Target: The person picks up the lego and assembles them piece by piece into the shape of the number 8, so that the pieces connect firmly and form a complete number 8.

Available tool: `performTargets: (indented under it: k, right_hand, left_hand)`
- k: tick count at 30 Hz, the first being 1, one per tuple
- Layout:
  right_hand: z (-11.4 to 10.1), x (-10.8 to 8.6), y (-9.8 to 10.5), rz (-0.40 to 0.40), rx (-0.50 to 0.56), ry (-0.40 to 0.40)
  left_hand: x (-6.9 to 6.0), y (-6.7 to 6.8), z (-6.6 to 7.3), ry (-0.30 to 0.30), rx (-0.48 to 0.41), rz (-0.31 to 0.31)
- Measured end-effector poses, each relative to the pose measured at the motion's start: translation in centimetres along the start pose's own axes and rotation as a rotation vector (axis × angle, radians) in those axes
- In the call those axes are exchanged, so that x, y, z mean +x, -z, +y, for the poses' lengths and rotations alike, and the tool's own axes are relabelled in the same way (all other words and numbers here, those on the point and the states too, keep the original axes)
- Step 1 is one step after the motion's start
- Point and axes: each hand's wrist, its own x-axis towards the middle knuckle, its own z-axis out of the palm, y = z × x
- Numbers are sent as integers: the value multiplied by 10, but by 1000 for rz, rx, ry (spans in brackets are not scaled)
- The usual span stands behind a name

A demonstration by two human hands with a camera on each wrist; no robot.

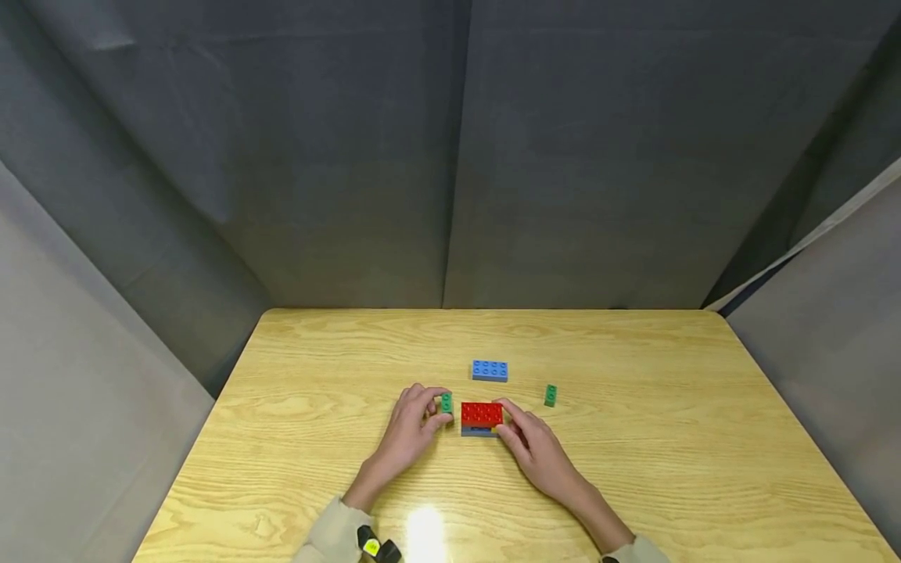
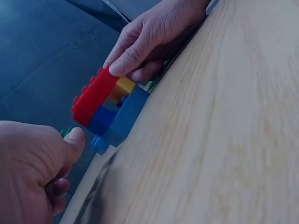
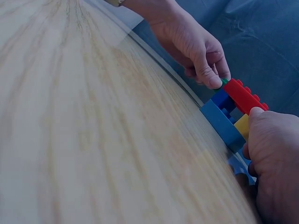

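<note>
A small green toy brick (image 1: 446, 402) is pinched between the thumb and fingers of my left hand (image 1: 408, 428), just left of a brick stack. My right hand (image 1: 540, 455) grips the right end of the red brick (image 1: 482, 413) that tops this stack. Under the red brick, the left wrist view shows a yellow brick (image 2: 124, 87) at the right end and a dark blue brick (image 2: 100, 121) at the left end, with a gap between them. Both stand on a longer blue brick (image 2: 131, 112), which rests on the table. My right fingertips are partly hidden behind the stack.
A loose blue brick (image 1: 489, 371) lies on the wooden table (image 1: 317, 367) behind the stack. Another small green brick (image 1: 551, 396) lies behind and right of my right hand. Grey curtains (image 1: 352, 156) stand around the table's back and sides.
</note>
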Motion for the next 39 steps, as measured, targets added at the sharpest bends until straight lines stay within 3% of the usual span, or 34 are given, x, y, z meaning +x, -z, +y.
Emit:
performTargets:
  k: [7,15,32,39]
  right_hand:
    - [-1,0,0,-17,3,-29]
    - [1,0,-1,-6,6,9]
    - [-1,1,0,2,18,36]
    - [-2,1,0,-1,13,7]
  left_hand:
    - [-1,4,9,-29,17,-13]
    - [-1,7,17,-39,-20,-39]
    - [-1,10,24,-37,-70,-63]
    - [-1,10,26,-46,-100,-69]
